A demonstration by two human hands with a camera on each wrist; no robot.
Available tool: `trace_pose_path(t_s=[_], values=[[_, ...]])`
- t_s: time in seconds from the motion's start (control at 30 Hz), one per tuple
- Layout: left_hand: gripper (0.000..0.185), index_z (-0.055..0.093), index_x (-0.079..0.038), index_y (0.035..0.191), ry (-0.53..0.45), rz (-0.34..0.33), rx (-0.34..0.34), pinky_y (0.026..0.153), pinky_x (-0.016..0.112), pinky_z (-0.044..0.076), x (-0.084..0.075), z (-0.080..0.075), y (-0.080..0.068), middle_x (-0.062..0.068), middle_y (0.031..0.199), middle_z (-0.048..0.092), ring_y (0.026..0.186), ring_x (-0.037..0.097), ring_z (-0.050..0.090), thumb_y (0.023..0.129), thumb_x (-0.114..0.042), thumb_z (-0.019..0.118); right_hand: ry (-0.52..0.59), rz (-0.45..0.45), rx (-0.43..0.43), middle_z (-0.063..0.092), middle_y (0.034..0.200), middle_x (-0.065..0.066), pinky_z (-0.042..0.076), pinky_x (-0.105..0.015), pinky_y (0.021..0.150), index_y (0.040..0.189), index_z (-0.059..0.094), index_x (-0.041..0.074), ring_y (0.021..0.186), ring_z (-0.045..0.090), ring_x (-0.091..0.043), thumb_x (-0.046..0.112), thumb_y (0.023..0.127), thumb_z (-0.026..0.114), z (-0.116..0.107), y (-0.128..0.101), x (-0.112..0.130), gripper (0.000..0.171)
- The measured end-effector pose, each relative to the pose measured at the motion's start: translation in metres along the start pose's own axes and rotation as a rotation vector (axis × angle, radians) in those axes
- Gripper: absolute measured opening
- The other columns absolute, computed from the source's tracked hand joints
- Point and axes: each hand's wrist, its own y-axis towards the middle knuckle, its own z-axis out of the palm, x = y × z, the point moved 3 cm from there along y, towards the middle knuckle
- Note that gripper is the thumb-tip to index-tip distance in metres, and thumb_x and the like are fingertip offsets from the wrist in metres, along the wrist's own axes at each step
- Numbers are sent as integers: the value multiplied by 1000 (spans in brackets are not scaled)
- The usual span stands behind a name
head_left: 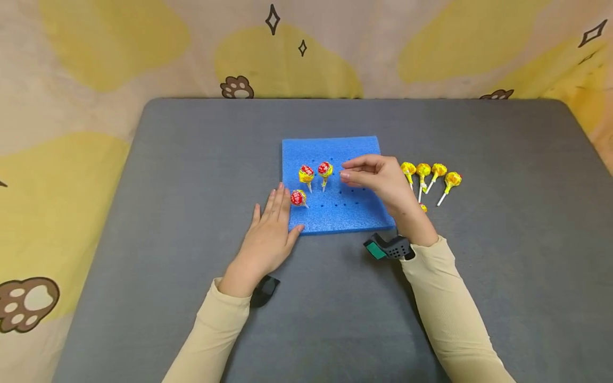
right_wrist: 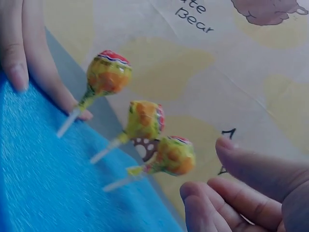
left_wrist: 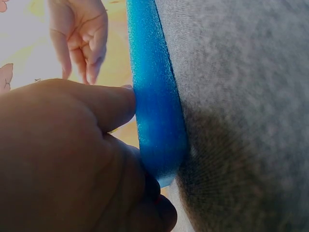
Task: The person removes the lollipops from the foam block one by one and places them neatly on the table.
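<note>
Lollipops (head_left: pixel 325 169) wrapped yellow-and-red, white sticks (head_left: pixel 441 199), right fingers (head_left: pixel 362 178) slightly parted, left fingers (head_left: pixel 275 205) straight

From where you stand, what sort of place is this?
Probably a simple indoor tabletop workspace: a grey table, a paw-print backdrop behind it, and a blue foam block with three lollipops stuck in it.

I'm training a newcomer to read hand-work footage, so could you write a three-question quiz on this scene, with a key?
1. How many lollipops are stuck in the blue foam block?
2. True or false: the right hand holds no lollipop.
3. Where on the table do the loose lollipops lie?
A) left of the foam block
B) right of the foam block
C) at the table's far left corner

Key: 1. Three; 2. True; 3. B
</note>
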Motion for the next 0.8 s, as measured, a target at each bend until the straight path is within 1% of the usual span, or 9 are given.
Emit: trace_pose_path(t_s=[0.1,0.2,0.4,0.5,0.67,0.8], values=[[75,6,0,150,-2,7,-5,111,54,4,0,0,0,12,157,-5,143,28,-2,98,-37,46,-5,33,-21,70,85,-2,54,-28,76,108,62,-15,79,68,-14,6,83,72,5,1,-3,35],[75,6,0,150,-1,6,-2,111,54,3,0,1,1,13,157,-5,143,28,-2,98,-37,46,6,44,-23,70,85,-2,54,-28,76,108,62,-14,79,68,-13,5,83,72,10,2,-6,33],[75,5,-1,150,-6,3,1,112,53,3,0,0,0,12,157,-6,143,28,-2,99,-38,45,36,19,-19,70,86,-3,54,-28,74,109,61,-14,79,67,-11,1,83,70,15,4,-9,32],[75,5,-1,150,-5,1,2,112,53,3,0,1,1,12,157,-6,143,28,-3,99,-38,45,53,17,-41,69,87,-4,54,-26,75,110,61,-14,79,66,-12,0,82,71,16,6,-12,33],[76,4,-2,151,-4,-11,9,112,53,3,1,2,2,12,157,-5,144,27,-3,99,-39,44,35,1,-88,68,92,-7,53,-25,78,111,63,-10,82,66,-12,-1,80,72,21,8,-16,33],[76,5,-1,150,-3,-3,5,111,55,4,0,3,3,13,157,-5,143,29,-3,98,-38,46,89,-22,-125,68,92,-5,53,-26,79,112,62,-11,84,65,-13,-4,81,71,26,7,-20,34]])
